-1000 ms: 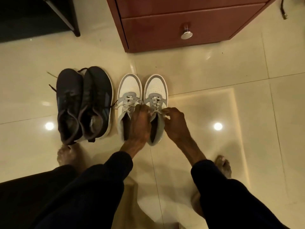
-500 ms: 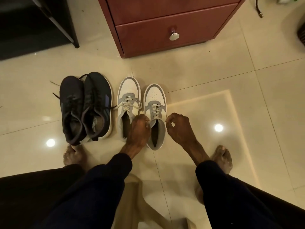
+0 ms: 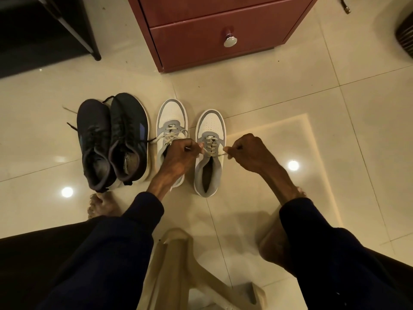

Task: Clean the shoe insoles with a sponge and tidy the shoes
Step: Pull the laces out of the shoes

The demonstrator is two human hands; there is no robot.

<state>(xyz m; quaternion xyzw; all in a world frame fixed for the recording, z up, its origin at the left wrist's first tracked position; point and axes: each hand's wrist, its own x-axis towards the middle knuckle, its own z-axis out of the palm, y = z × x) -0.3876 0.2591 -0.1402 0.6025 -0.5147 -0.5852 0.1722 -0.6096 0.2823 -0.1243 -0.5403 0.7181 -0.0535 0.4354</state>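
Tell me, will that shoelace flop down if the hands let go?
Probably floppy: the lace looks thin and only stretches straight where the left hand and right hand pinch its ends. The other white shoe's laces lie in loose loops. Being so thin, it is likely very light.

I see a shiny tiled floor point(image 3: 335, 104) in cream. At its far edge stands a red-brown cabinet point(image 3: 201, 16) with a round silver knob point(image 3: 230, 40) on its bottom drawer. A black piece of furniture point(image 3: 33, 23) fills the far left corner. A tan plastic stool point(image 3: 178, 265) stands at the near edge. Two round light spots point(image 3: 293, 165) shine on the tiles.
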